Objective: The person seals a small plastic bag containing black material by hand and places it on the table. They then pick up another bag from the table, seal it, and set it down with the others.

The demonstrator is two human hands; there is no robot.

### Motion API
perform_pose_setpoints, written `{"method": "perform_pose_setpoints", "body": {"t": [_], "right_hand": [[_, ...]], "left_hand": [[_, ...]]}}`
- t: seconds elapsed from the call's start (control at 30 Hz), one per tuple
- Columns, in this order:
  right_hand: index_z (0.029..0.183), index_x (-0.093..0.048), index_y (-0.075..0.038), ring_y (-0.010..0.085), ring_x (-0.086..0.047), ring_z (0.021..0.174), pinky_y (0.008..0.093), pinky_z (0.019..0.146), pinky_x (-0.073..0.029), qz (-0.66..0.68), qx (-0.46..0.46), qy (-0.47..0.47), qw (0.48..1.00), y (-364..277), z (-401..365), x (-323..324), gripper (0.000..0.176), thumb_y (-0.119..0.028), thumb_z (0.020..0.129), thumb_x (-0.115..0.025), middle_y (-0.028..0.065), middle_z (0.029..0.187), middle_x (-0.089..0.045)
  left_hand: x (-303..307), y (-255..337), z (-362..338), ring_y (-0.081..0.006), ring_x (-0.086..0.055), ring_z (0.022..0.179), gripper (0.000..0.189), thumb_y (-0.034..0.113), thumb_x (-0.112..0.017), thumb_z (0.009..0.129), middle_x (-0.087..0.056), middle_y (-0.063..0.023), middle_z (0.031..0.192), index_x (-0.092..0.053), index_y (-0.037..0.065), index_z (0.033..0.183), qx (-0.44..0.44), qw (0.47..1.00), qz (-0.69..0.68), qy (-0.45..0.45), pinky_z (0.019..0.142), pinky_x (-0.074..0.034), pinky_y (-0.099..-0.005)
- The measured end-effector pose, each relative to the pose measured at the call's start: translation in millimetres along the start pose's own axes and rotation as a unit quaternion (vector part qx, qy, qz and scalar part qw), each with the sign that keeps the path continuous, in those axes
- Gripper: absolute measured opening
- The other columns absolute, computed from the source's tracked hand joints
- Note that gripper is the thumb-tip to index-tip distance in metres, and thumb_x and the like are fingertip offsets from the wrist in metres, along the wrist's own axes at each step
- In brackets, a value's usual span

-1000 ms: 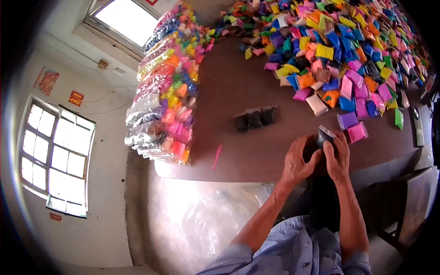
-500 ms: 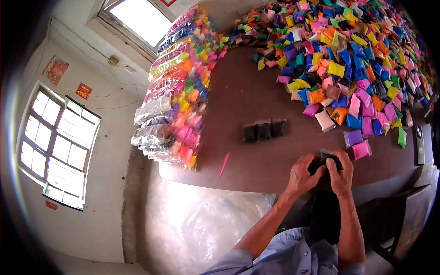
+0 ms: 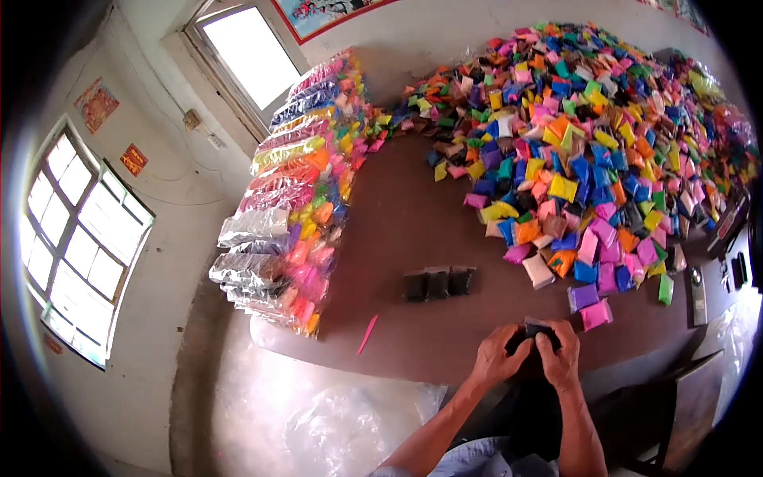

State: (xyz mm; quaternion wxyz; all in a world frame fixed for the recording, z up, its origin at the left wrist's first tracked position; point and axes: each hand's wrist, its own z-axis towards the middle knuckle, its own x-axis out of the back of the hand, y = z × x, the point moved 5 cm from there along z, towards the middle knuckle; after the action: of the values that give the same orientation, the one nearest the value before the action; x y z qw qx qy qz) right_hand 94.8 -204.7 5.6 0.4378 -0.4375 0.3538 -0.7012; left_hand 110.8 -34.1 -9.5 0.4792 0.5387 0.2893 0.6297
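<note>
Over the table's near edge, the left hand (image 3: 499,356) and right hand (image 3: 559,353) pinch a black packet (image 3: 538,327) between their fingers; three dark-filled clear packets (image 3: 439,284) lie nearby on the table (image 3: 381,262).

A: Specify fixture positions relative to the barred window (image 3: 82,230).
B: Large poster (image 3: 97,105) and small red poster (image 3: 133,159): above. Wall box (image 3: 191,120): upper right. Red-framed picture (image 3: 330,11): farther right.

Table top (image 3: 381,238): smooth, low sheen. Black packets (image 3: 439,284): clear glossy plastic film. Wall (image 3: 187,270): matt, scuffed.
</note>
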Motion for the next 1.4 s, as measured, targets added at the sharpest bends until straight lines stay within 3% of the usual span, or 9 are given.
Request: {"method": "perform_pose_setpoints", "body": {"t": [0.17,0.43,0.5,0.57,0.63,0.77,0.83,1.2,1.4], "right_hand": [[0.105,-0.07,-0.002,0.0403,-0.067,0.1,0.0481,0.089,-0.054,-0.031,0.063,0.001,0.998,1.1,-1.1,-3.4,0.02,-0.003,0.085,-0.069,0.0181,0.104,-0.071],[0.104,-0.07,-0.002,0.0404,-0.066,0.098,0.0473,0.09,-0.053,-0.061,0.052,-0.009,0.997,-7.2,-0.2,-5.0,0.017,-0.009,0.089,-0.068,0.0189,0.105,-0.07],[0.103,-0.07,-0.002,0.0397,-0.066,0.097,0.0462,0.09,-0.053,-0.066,0.05,0.0,0.997,-7.3,-0.3,-6.6,0.015,-0.008,0.089,-0.068,0.0185,0.103,-0.07],[0.102,-0.069,-0.002,0.0385,-0.066,0.096,0.0438,0.091,-0.052,0.017,-0.017,-0.009,1.0,-1.6,-0.1,-5.4,0.013,-0.006,0.09,-0.066,0.0174,0.101,-0.069],[0.102,-0.069,-0.002,0.0368,-0.066,0.095,0.042,0.091,-0.052,-0.002,0.009,-0.013,1.0,2.3,-0.2,-7.3,0.013,-0.003,0.089,-0.066,0.0162,0.1,-0.068],[0.103,-0.069,-0.001,0.0346,-0.065,0.097,0.043,0.091,-0.05,-0.047,0.03,-0.047,0.997,-4.1,1.6,-10.0,0.015,-0.002,0.088,-0.066,0.0151,0.102,-0.069],[0.103,-0.069,-0.001,0.0345,-0.064,0.1,0.0431,0.093,-0.05,-0.054,0.004,-0.058,0.997,-6.3,1.9,-10.9,0.015,-0.005,0.089,-0.066,0.0154,0.104,-0.069],[0.103,-0.072,-0.001,0.0316,-0.066,0.101,0.0406,0.092,-0.051,0.003,-0.042,-0.035,0.998,-7.0,2.6,-9.0,0.018,-0.002,0.086,-0.065,0.0142,0.101,-0.071],[0.103,-0.073,-0.003,0.0348,-0.065,0.104,0.0428,0.098,-0.048,-0.044,-0.026,-0.034,0.998,0.2,-0.4,-8.9,0.019,-0.006,0.084,-0.069,0.0145,0.104,-0.072]], "left_hand": [[2.3,0.2,-1.4,-0.033,-0.073,0.093,0.037,0.027,-0.077,0.095,-0.073,-0.0215,0.11,-0.07,0.0,0.12,0.003,0.999,-0.002,0.036,0.069,-0.058,-0.0379],[-0.3,-6.6,-4.7,-0.0301,-0.071,0.084,0.031,0.026,-0.076,0.097,-0.072,-0.0183,0.1,-0.071,0.0,0.114,-0.003,0.998,-0.012,0.057,0.067,-0.057,-0.0385],[0.5,-5.4,-2.0,-0.0307,-0.071,0.085,0.03,0.025,-0.076,0.097,-0.072,-0.0182,0.101,-0.071,0.0,0.114,-0.003,0.999,-0.019,0.051,0.069,-0.057,-0.0389],[1.8,-1.7,0.4,-0.0314,-0.071,0.085,0.03,0.025,-0.075,0.097,-0.072,-0.0182,0.101,-0.071,0.0,0.114,-0.001,0.999,-0.024,0.048,0.07,-0.057,-0.0392],[8.4,14.3,2.2,-0.0322,-0.071,0.088,0.028,0.025,-0.074,0.098,-0.073,-0.0184,0.101,-0.072,0.0,0.112,-0.042,0.995,-0.061,0.062,0.075,-0.057,-0.0404],[2.9,-2.7,1.9,-0.0338,-0.07,0.091,0.026,0.022,-0.073,0.098,-0.073,-0.019,0.103,-0.072,0.0,0.111,-0.024,0.995,-0.078,0.051,0.078,-0.056,-0.0415],[2.2,-4.7,1.0,-0.0394,-0.069,0.096,0.02,0.017,-0.07,0.098,-0.073,-0.0195,0.103,-0.071,0.0,0.11,-0.025,0.994,-0.095,0.043,0.082,-0.055,-0.0461],[3.0,2.3,2.5,-0.0356,-0.07,0.097,0.026,0.022,-0.071,0.101,-0.073,-0.0188,0.11,-0.071,0.002,0.117,-0.017,0.996,-0.077,0.033,0.082,-0.056,-0.0423],[1.9,-3.6,0.3,-0.0353,-0.07,0.097,0.023,0.02,-0.07,0.101,-0.073,-0.0177,0.109,-0.071,0.001,0.114,-0.018,0.996,-0.077,0.027,0.084,-0.056,-0.0411]]}}
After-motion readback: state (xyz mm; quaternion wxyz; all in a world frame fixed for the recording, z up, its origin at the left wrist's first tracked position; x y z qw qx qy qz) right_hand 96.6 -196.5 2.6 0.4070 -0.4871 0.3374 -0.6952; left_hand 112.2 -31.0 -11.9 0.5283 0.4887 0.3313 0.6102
